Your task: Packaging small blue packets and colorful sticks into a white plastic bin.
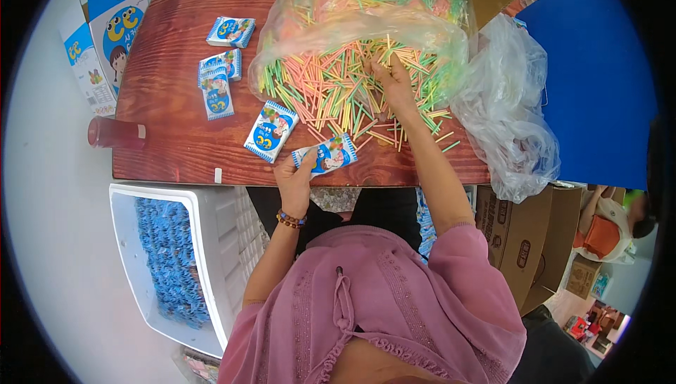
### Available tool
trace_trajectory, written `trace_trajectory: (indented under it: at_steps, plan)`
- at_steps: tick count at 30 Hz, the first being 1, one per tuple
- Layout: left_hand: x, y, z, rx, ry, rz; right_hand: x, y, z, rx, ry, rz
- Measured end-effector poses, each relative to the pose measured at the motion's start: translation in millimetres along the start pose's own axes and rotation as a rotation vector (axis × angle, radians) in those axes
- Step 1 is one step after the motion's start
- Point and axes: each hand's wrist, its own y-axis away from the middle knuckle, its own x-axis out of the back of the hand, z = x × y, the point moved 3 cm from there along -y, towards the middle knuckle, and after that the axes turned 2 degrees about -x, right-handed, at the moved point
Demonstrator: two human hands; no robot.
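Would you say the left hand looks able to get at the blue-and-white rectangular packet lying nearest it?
Probably yes: though the left hand holds a similar packet, the blue-and-white rectangular packet lies uncovered close by.

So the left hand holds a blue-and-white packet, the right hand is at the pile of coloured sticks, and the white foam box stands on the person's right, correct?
Not quite: the head view shows the white foam box on the person's left. The left hand does hold a blue-and-white packet, and the right hand is at the coloured sticks.
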Motion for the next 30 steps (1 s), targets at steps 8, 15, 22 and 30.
trace_trajectory:
  at_steps: [8,15,22,30]
  plan:
    - [-1,-1,0,-0.006,-0.018,-0.003,2,2,1,0.190,0.554,-0.086]
    - [2,-3,-1,-0.015,0.003,0.011,-5,-2,-10,-0.032,-0.198,-0.007]
    - [-13,-10,19,0.082,0.351,0.112,-2,-7,-17,-0.097,-0.716,0.020]
    - [-46,-47,19,0.179,0.483,-0.076,-3,1,-23,0.022,-0.930,0.059]
